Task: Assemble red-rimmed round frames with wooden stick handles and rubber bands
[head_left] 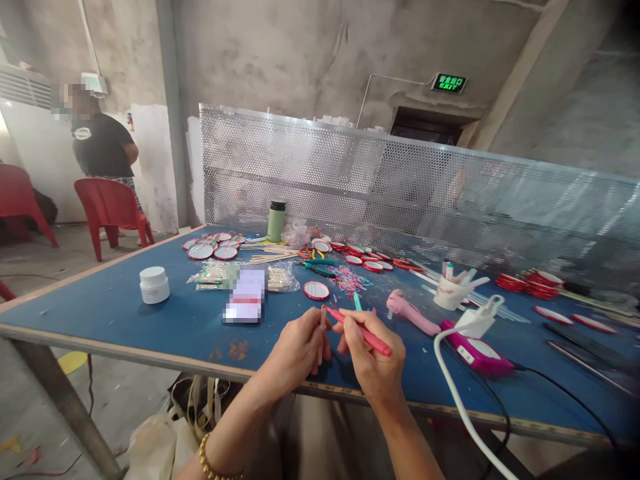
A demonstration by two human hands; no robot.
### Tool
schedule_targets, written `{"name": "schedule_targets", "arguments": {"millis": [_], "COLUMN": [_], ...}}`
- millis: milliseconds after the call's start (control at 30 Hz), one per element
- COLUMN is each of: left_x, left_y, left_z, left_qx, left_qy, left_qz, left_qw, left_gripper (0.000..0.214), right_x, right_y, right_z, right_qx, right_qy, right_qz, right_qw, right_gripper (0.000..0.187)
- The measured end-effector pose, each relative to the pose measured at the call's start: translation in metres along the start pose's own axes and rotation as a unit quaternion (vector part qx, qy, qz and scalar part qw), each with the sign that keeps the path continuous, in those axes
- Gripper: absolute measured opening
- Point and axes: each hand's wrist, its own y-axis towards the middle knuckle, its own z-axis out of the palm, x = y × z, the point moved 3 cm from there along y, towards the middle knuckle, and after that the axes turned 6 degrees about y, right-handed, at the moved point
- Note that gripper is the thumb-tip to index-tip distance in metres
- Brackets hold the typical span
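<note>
My left hand [296, 348] is closed around a thin, pale wooden stick [321, 337], held roughly upright over the table's front edge. Between the fingers of my right hand [380, 367] lies a pinkish-red marker pen [371, 337]. Its tip points left and meets, or comes very near, the upper end of the stick. Just beyond my hands lies a round white disc with a red rim [316, 290]. A pile of short coloured strips [350, 280] is scattered behind it, and a turquoise pen-like piece [357, 301] lies close to my right hand.
A phone [245, 297] rests on a bag of sticks [285, 277], left of my hands. To the right are a pink handheld tool [413, 313], a cup of pens [450, 293] and a magenta box [477, 353] with cables. Behind stands a perforated metal screen [310, 173].
</note>
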Motion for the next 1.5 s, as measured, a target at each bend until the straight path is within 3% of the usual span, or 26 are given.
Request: {"name": "schedule_targets", "arguments": {"millis": [1500], "left_x": [0.0015], "left_y": [0.0000], "left_z": [0.0003], "left_qx": [-0.005], "left_qy": [-0.003], "left_qz": [-0.003], "left_qw": [1.000], "left_gripper": [0.023], "right_x": [-0.0002], "right_y": [-0.0004], "right_z": [-0.0005], "right_qx": [0.006], "right_qy": [-0.008], "right_qz": [-0.013], "right_qw": [1.000], "right_gripper": [0.017]}}
